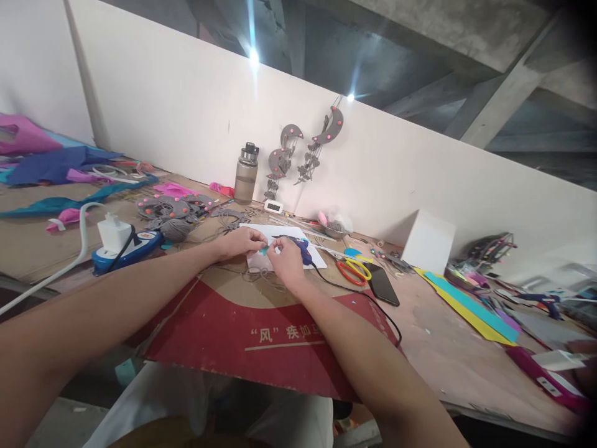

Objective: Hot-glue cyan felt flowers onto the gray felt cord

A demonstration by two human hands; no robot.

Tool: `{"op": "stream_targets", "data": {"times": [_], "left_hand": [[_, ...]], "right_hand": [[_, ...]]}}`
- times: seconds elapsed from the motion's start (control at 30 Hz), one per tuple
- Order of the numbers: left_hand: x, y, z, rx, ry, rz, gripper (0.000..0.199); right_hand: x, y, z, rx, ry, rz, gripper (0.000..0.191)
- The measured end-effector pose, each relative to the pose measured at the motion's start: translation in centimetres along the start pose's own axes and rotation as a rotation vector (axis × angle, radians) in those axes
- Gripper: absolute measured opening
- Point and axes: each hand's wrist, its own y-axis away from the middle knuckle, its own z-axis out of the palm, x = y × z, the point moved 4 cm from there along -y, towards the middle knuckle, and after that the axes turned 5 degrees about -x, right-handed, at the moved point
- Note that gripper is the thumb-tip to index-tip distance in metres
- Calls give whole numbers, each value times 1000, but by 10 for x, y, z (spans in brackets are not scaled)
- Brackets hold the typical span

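Over a white sheet [319,256] my left hand [243,242] and my right hand [285,258] are close together, fingers pinched. A small teal piece [263,251] shows between their fingertips; it seems to be held there, though the fingers partly hide it. Loose grey yarn [269,280] trails over the sheet's near edge and the cardboard below my hands. Just beyond my right hand lies a dark blue glue gun [304,250], partly covered by it, its black cord running to the right. Scissors [355,272] with orange and yellow handles rest farther right.
A black phone [383,285] lies beside the scissors. Red printed cardboard [275,336] covers the near table edge. Left are a blue power strip [124,250], a grey yarn ball [175,230] and grey felt pieces [163,208]. A bottle [246,174] stands by the white wall panel.
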Motion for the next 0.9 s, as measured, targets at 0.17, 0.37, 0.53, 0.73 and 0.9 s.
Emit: {"op": "stream_targets", "data": {"times": [0.17, 0.37, 0.53, 0.73, 0.9], "left_hand": [[-9, -3, 1, -28, 1, -16, 28], [-16, -7, 1, -101, 54, -42, 30], [-15, -8, 1, -142, 60, -45, 29], [-20, -11, 1, -172, 64, -30, 31], [-18, -10, 2, -181, 92, -55, 32]], "right_hand": [[3, 2, 6, -13, 16, -4, 8], [3, 4, 10, -16, 20, -5, 7], [2, 5, 10, -29, 1, 8, 7], [5, 5, 13, -25, -2, 34, 8], [5, 5, 12, -21, 1, 38, 9]]}}
